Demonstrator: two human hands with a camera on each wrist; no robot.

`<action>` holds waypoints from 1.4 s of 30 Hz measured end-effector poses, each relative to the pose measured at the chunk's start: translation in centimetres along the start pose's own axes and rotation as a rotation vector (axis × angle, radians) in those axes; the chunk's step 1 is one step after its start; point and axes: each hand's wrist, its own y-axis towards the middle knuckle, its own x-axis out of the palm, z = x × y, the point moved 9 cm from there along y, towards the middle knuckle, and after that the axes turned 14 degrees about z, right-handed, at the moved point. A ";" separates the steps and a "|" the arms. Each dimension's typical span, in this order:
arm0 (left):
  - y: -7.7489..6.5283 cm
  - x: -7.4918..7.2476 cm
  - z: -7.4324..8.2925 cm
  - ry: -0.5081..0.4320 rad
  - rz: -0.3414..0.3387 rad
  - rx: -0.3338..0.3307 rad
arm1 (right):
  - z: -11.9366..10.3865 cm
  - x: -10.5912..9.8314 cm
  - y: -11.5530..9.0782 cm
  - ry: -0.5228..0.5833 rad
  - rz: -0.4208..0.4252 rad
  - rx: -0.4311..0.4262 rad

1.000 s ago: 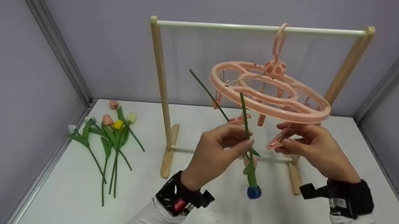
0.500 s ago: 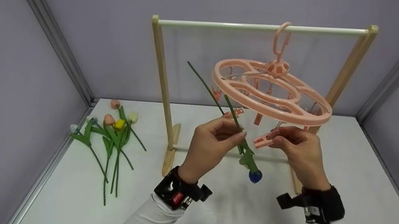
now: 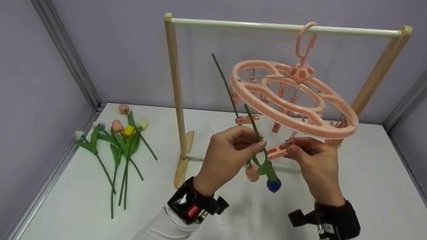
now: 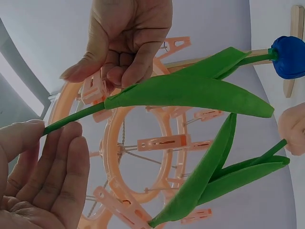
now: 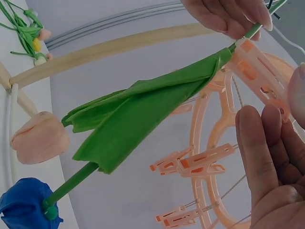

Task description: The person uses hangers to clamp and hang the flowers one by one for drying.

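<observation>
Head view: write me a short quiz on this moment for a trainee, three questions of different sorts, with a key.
1. Multiple choice: what does the right hand pinch?
A) a yellow tulip
B) a clip
C) a wooden post

2. True or false: the blue bloom points up, above the left hand.

3. Fill in: the ring hangs by its hook from the white ____.

Key
1. B
2. False; the bloom points down and sits lower than that hand, which pinches its stem.
3. bar
</observation>
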 end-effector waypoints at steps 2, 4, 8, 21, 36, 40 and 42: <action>0.0 0.1 -0.1 -0.003 -0.004 -0.001 | 0.0 0.1 0.0 0.006 -0.004 -0.002; 0.0 0.2 0.0 -0.013 -0.009 0.001 | 0.0 0.2 0.0 0.008 -0.010 -0.006; 0.0 0.2 0.0 -0.021 -0.010 0.001 | 0.1 0.2 0.0 -0.014 -0.019 -0.015; 0.3 0.2 -0.4 -0.009 0.007 -0.002 | 0.5 0.6 -0.2 -0.164 -0.096 -0.018; 0.5 0.2 -1.0 0.035 0.031 0.016 | 1.6 -1.8 -1.3 -0.175 0.008 0.052; 0.6 0.4 -1.3 0.039 0.031 0.023 | 2.0 -2.7 -2.0 -0.180 0.047 0.061; 0.5 0.5 -1.4 0.046 0.031 0.025 | 2.2 -3.0 -2.3 -0.189 0.063 0.054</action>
